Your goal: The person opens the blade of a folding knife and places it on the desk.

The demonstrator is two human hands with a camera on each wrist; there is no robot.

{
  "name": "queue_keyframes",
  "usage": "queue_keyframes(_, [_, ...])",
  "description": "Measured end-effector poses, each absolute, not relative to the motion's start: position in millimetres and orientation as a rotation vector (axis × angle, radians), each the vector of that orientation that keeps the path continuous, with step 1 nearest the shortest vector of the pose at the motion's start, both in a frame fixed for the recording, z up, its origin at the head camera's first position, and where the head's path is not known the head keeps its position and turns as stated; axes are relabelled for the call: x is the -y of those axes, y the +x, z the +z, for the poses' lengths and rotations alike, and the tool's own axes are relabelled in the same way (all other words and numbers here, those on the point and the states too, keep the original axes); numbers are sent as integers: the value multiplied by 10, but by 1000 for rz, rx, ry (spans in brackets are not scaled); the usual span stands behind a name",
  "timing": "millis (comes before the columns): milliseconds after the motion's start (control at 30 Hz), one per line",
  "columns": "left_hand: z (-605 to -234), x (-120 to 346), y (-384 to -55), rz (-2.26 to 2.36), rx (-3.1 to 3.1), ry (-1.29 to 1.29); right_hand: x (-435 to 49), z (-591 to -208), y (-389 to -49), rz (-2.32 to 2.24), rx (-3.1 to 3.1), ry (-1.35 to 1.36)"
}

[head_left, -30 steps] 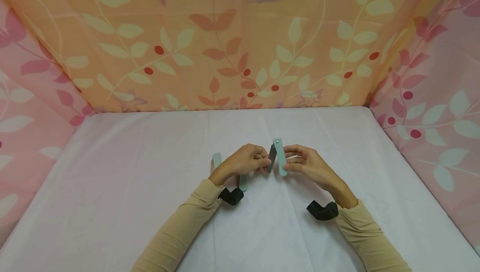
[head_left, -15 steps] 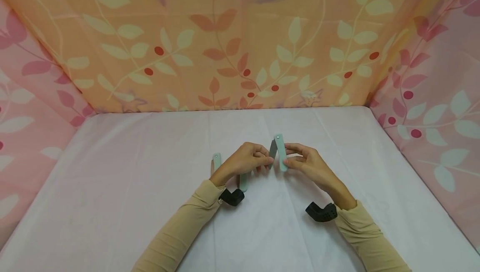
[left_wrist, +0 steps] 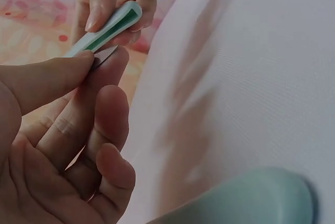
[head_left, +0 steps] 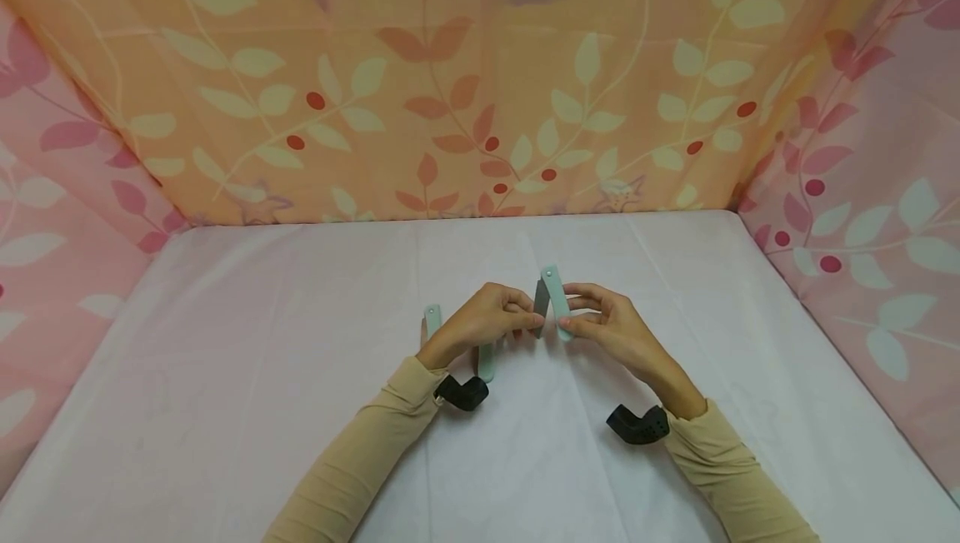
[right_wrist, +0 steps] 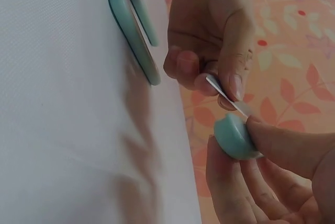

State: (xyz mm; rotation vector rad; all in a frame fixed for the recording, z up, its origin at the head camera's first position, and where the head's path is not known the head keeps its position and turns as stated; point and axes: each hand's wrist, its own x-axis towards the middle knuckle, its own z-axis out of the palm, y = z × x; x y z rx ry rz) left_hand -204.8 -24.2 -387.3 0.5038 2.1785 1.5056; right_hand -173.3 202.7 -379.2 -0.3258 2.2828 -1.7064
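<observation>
Folding knife (head_left: 552,285) sits above the counter (head_left: 225,360) between left grip (head_left: 495,316), pinching the blade (head_left: 541,301) near its tip, and right grip (head_left: 609,318), pinching the handle (head_left: 558,306), both equally near, handle's long axis running forward, hinge (head_left: 549,273) beyond both.

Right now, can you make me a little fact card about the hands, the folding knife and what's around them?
folding knife: partly open, held above the cloth
left hand: pinches the blade
right hand: holds the green handle
cloth: white
lying on it: two similar green things
behind: orange leafy curtain
</observation>
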Motion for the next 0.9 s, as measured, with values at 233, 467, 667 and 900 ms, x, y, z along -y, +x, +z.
queue_keyframes(233, [-3819, 289, -2046, 1467, -2216, 517, -2045, -3772, -1737, -1690, -2273, -386])
queue_keyframes(467, [-3711, 411, -2075, 1406, -2222, 573, -2045, -3752, -1710, -1687, -2283, -408])
queue_keyframes(667, [-3651, 527, -2102, 1368, -2210, 569, -2021, -3761, -1694, -1687, -2268, -412])
queue_keyframes(900, [-3633, 577, -2122, 1349, -2206, 589, -1956, -3795, -1679, -1718, -2278, -372])
